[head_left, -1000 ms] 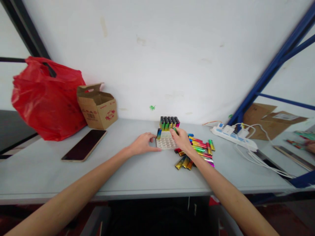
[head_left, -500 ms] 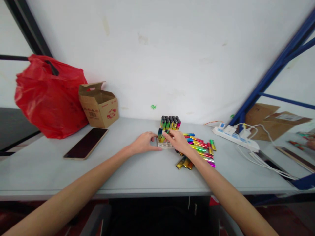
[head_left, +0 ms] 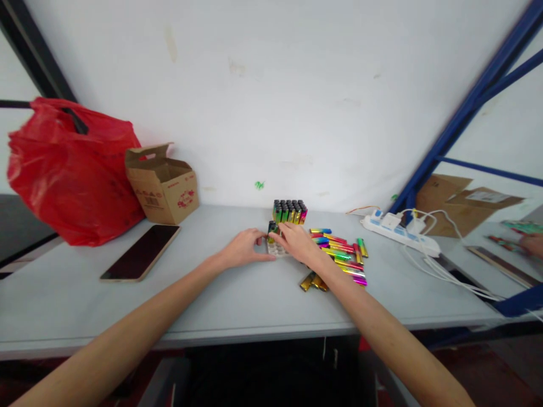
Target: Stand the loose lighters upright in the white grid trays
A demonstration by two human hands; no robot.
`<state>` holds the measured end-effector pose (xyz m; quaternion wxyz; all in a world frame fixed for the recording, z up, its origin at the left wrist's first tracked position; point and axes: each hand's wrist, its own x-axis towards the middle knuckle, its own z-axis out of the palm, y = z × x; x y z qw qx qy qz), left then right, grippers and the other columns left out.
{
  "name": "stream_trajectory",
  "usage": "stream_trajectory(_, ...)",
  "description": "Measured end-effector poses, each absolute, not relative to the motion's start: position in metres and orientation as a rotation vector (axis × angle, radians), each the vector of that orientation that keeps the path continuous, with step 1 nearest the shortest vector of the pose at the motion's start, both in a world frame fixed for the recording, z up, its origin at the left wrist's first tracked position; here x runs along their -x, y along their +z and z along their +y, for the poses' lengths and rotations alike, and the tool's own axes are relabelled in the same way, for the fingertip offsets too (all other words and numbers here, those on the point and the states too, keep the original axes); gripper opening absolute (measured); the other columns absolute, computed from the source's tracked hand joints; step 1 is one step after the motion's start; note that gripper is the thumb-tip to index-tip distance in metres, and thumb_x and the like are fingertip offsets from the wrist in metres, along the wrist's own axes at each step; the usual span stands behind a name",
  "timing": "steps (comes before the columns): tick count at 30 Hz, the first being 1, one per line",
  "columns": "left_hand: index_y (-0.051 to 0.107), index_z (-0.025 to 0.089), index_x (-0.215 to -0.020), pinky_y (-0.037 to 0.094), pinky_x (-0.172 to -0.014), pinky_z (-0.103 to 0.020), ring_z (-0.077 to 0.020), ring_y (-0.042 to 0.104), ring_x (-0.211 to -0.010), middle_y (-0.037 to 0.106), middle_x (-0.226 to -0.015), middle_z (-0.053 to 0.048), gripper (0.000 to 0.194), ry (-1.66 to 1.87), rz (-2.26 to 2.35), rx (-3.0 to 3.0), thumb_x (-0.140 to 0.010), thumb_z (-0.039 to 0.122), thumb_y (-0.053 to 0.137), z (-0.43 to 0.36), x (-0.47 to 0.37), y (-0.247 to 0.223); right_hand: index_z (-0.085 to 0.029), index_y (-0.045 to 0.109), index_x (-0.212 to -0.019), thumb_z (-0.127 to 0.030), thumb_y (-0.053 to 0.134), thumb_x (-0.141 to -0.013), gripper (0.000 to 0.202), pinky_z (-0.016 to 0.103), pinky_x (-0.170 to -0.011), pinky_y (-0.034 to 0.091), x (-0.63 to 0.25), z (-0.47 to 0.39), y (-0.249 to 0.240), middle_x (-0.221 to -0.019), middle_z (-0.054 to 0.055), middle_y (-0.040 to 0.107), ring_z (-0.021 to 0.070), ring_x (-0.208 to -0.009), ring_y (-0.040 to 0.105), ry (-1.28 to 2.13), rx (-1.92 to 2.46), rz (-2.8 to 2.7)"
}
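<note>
A small white tray with round holes lies on the table. My left hand is at its left side, fingers curled at the back corner and thumb along the front edge. My right hand is closed over the tray on a lighter, mostly hidden by the fingers. Beside those fingers a dark-topped lighter stands upright at the tray's back left. Behind the tray, several black-topped, shiny coloured lighters stand packed in rows. Many loose metallic-coloured lighters lie right of the tray, some under my right forearm.
At left are a phone, an open cardboard box and a red plastic bag. A white power strip with plugs and cables lies at right. Beyond the blue frame, another person's hand shows at the edge.
My right hand has brought its lighter down and left, close against the standing one. The left hand stays at the tray. The whole view has shifted slightly.
</note>
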<state>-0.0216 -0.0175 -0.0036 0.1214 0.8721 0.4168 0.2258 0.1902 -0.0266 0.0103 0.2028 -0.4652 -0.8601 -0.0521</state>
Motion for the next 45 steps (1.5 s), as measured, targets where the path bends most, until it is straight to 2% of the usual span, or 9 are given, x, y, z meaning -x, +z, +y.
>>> stream_trajectory(7, 0.070, 0.018, -0.097, 0.045, -0.074, -0.034, -0.0231, 0.061, -0.080, 0.066, -0.087, -0.005, 0.063, 0.666, 1.225, -2.535, -0.071, 0.075, 0.071, -0.019, 0.022, -0.002, -0.019, 0.064, -0.109, -0.045, 0.040, -0.109, 0.035, 0.030, -0.085, 0.045, -0.227, -0.032, 0.031, -0.101, 0.009, 0.072, 0.0207, -0.094, 0.067, -0.092, 1.378, -2.300)
stream_trajectory(10, 0.070, 0.018, -0.100, 0.045, -0.073, -0.033, -0.0232, 0.061, -0.081, 0.066, -0.090, -0.005, 0.065, 0.660, 1.221, -2.537, -0.071, 0.076, 0.070, -0.019, 0.023, -0.003, -0.019, 0.064, -0.111, -0.038, 0.043, -0.108, 0.029, 0.030, -0.083, 0.046, -0.278, -0.033, 0.040, -0.097, 0.009, 0.075, 0.0212, -0.089, 0.069, -0.130, 1.652, -2.147)
stream_trajectory(14, 0.070, 0.017, -0.103, 0.046, -0.074, -0.034, -0.0238, 0.061, -0.083, 0.066, -0.092, -0.006, 0.066, 0.645, 1.228, -2.542, -0.073, 0.076, 0.069, -0.019, 0.024, -0.004, -0.014, 0.066, -0.118, -0.030, 0.053, -0.102, 0.025, 0.034, -0.083, 0.047, -0.362, -0.041, 0.031, -0.097, 0.015, 0.077, 0.0274, -0.093, 0.072, -0.272, 2.151, -1.911)
stream_trajectory(17, 0.070, 0.017, -0.103, 0.045, -0.074, -0.034, -0.0242, 0.061, -0.083, 0.066, -0.092, -0.006, 0.066, 0.646, 1.233, -2.544, -0.073, 0.076, 0.069, -0.019, 0.023, -0.004, -0.010, 0.068, -0.114, -0.035, 0.055, -0.101, 0.031, 0.034, -0.083, 0.047, -0.408, -0.047, 0.012, -0.098, 0.018, 0.077, 0.0298, -0.098, 0.072, -0.273, 2.326, -1.857)
stream_trajectory(20, 0.070, 0.017, -0.101, 0.045, -0.074, -0.034, -0.0240, 0.061, -0.082, 0.066, -0.090, -0.005, 0.066, 0.645, 1.243, -2.540, -0.072, 0.076, 0.070, -0.019, 0.022, -0.004, -0.011, 0.068, -0.112, -0.043, 0.058, -0.099, 0.036, 0.034, -0.082, 0.048, -0.428, -0.046, -0.003, -0.098, 0.016, 0.078, 0.0291, -0.097, 0.073, -0.162, 2.328, -1.858)
stream_trajectory(26, 0.069, 0.018, -0.099, 0.045, -0.074, -0.034, -0.0241, 0.061, -0.083, 0.065, -0.090, -0.005, 0.064, 0.635, 1.236, -2.545, -0.073, 0.076, 0.070, -0.020, 0.022, -0.002, -0.010, 0.066, -0.116, -0.035, 0.061, -0.096, 0.032, 0.034, -0.085, 0.048, -0.430, -0.040, -0.005, -0.094, 0.015, 0.078, 0.0281, -0.096, 0.072, -0.150, 2.266, -1.840)
stream_trajectory(33, 0.069, 0.018, -0.100, 0.045, -0.074, -0.033, -0.0236, 0.060, -0.083, 0.065, -0.091, -0.006, 0.065, 0.618, 1.242, -2.553, -0.073, 0.077, 0.068, -0.020, 0.022, -0.002, -0.016, 0.070, -0.096, -0.040, 0.059, -0.096, 0.027, 0.033, -0.081, 0.047, -0.423, -0.055, -0.002, -0.094, 0.013, 0.076, 0.0271, -0.092, 0.070, -0.239, 2.125, -2.044)
stream_trajectory(38, 0.069, 0.019, -0.099, 0.044, -0.073, -0.033, -0.0238, 0.060, -0.082, 0.065, -0.090, -0.006, 0.064, 0.626, 1.241, -2.542, -0.073, 0.077, 0.068, -0.021, 0.023, -0.001, -0.019, 0.073, -0.083, -0.042, 0.056, -0.097, 0.032, 0.031, -0.071, 0.044, -0.405, -0.062, 0.011, -0.085, 0.011, 0.077, 0.0252, -0.082, 0.070, -0.052, 2.160, -2.114)
stream_trajectory(45, 0.068, 0.019, -0.098, 0.044, -0.074, -0.034, -0.0241, 0.060, -0.083, 0.065, -0.091, -0.006, 0.063, 0.616, 1.240, -2.557, -0.074, 0.077, 0.067, -0.022, 0.022, 0.000, -0.019, 0.067, -0.058, -0.039, 0.056, -0.095, 0.043, 0.029, -0.056, 0.034, -0.394, -0.057, 0.019, -0.057, 0.007, 0.067, 0.0197, -0.060, 0.063, 0.144, 2.317, -2.055)
